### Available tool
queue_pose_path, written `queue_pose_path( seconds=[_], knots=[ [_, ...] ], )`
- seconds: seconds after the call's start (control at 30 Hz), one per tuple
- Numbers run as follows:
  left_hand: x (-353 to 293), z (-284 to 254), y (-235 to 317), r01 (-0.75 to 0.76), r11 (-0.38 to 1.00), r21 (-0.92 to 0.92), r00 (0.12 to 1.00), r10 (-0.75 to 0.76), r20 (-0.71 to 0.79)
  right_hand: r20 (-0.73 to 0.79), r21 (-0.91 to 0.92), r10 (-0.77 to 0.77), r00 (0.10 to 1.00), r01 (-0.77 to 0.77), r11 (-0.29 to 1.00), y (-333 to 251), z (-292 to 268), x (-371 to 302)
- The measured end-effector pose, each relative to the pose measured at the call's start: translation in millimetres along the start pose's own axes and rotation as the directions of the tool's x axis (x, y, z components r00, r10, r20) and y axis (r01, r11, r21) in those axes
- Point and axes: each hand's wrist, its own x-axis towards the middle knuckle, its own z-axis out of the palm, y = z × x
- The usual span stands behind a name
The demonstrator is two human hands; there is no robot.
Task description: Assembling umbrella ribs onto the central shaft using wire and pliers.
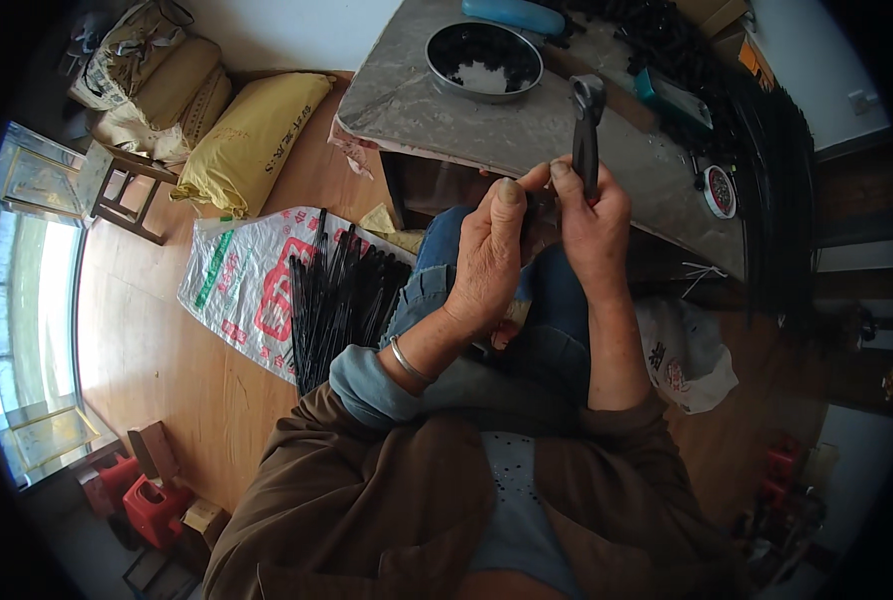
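My right hand [596,220] is closed around a black-handled tool [586,125] that stands upright from the fist, with a rounded grey head on top. Close beside it, my left hand [491,240] is closed in a pinch, thumb uppermost, and the fingertips of both hands nearly meet. Something dark shows between the hands over my lap, too hidden to name. Left of my knees, a bundle of long thin black rods [336,290] lies on a white printed sack [241,275].
Ahead stands a grey table [396,90] bearing a metal bowl [484,62] with small black pieces, a blue roll [514,14], a teal box [671,100] and a small round tin [719,190]. A yellow sack [256,140], a wooden stool [131,190] and a white plastic bag [681,355] are around.
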Motion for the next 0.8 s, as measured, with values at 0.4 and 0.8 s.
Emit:
queue_pose_path(
  seconds=[0.4,0.8],
  knots=[
    [9,-6,-5,-0.019,0.999,0.028,0.999,0.020,-0.031,0.216,0.329,0.224,0.950,-0.287,0.900,-19,-1,-16],
    [10,-5,-6,-0.037,0.999,-0.009,0.999,0.036,-0.039,0.225,0.363,0.211,0.951,-0.283,0.888,-9,-1,-15]
  ],
)
